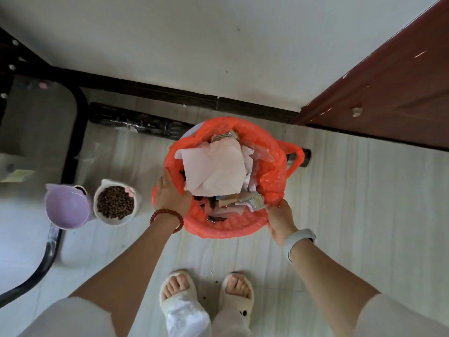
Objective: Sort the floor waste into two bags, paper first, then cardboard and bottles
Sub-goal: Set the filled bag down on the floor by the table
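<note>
An orange-red plastic bag (271,173) lines a round bin on the pale floor, straight ahead of my feet. It is full of crumpled white paper (213,167), with small cardboard scraps (227,200) and wrappers near its front edge. My left hand (170,193), with a red bead bracelet, grips the bag's left rim. On the front right rim my right hand (281,218), with a white wristband, pinches the plastic. One bag handle (295,158) sticks out to the right.
Left of the bin stand a white pet bowl of brown kibble (116,203) and a purple bowl (66,207). A black metal frame (73,132) is at the left, a dark baseboard (170,93) behind, a brown door (388,98) at the right. My slippered feet (206,293) are below.
</note>
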The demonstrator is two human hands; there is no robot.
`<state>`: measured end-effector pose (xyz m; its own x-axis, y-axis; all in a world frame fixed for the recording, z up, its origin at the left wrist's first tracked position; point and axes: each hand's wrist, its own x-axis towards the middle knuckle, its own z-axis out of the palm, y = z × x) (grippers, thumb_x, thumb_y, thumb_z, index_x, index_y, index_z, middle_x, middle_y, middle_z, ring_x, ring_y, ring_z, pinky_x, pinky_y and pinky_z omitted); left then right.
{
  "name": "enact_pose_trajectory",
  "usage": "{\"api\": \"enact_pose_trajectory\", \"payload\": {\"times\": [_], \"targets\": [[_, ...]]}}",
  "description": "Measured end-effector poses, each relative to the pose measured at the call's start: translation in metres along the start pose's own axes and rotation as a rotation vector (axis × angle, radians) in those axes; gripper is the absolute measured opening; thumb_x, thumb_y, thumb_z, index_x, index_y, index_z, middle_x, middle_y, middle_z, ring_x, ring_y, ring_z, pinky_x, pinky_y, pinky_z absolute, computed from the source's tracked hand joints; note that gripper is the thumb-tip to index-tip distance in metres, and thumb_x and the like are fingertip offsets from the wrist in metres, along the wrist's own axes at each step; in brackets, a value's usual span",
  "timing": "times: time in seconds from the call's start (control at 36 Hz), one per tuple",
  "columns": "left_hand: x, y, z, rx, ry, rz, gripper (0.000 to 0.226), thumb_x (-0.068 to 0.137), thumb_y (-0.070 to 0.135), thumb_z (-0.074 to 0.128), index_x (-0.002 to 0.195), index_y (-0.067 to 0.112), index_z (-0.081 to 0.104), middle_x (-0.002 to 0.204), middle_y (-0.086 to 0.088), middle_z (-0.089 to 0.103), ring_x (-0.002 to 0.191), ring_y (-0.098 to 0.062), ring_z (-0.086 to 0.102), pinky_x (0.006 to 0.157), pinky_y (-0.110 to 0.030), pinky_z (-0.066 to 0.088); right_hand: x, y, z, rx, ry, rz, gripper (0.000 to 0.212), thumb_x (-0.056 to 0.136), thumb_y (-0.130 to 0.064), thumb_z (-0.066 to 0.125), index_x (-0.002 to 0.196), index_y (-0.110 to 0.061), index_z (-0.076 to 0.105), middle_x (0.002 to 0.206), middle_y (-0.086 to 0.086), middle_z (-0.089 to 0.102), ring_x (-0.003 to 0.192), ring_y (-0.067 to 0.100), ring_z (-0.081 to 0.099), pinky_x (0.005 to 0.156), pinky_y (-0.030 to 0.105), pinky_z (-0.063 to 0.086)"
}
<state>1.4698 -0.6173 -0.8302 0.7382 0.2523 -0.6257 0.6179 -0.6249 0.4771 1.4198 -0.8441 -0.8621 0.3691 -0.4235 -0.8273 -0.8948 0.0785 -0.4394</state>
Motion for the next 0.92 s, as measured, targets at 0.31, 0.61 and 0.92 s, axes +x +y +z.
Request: {"api": "enact_pose_trajectory", "payload": {"times": [0.31,0.61,0.92], "targets": [[0.026,0.012,-0.006,0.152,-0.139,0.153,0.097,0.082,0.019,0.061,0.147,0.017,-0.011,0.156,-0.002,-0.012,0.145,-0.019,0.001,0.113,-0.041,0.027,0.008,-0.041,0.009,-0.028,0.044,-0.209,0.051,0.091,-0.003,0.037,0.138,-0.023,0.035,0.131,0.004,0.053,0.118,0.025,0.053,0.102,0.047,0.044],[0.022,0.023,-0.022,0.267,-0.146,0.124,0.081,0.088,0.025,0.053,0.148,0.017,-0.001,0.157,-0.004,-0.007,0.144,-0.024,-0.006,0.118,-0.041,0.009,-0.018,-0.059,0.016,-0.261,0.103,-0.124,0.066,0.094,-0.016,0.046,0.148,-0.01,0.009,0.149,0.013,0.031,0.133,0.033,0.037,0.108,0.042,0.034],[-0.065,0.094,-0.13,0.222,0.015,0.227,0.023,0.09,0.018,0.047,0.106,0.008,0.06,0.117,-0.012,0.057,0.106,-0.03,0.055,0.087,-0.037,0.045,-0.162,-0.143,0.016,-0.351,-0.114,-0.389,0.027,0.092,-0.007,0.043,0.115,-0.003,0.058,0.111,0.012,0.061,0.106,0.028,0.059,0.093,0.035,0.049]]}}
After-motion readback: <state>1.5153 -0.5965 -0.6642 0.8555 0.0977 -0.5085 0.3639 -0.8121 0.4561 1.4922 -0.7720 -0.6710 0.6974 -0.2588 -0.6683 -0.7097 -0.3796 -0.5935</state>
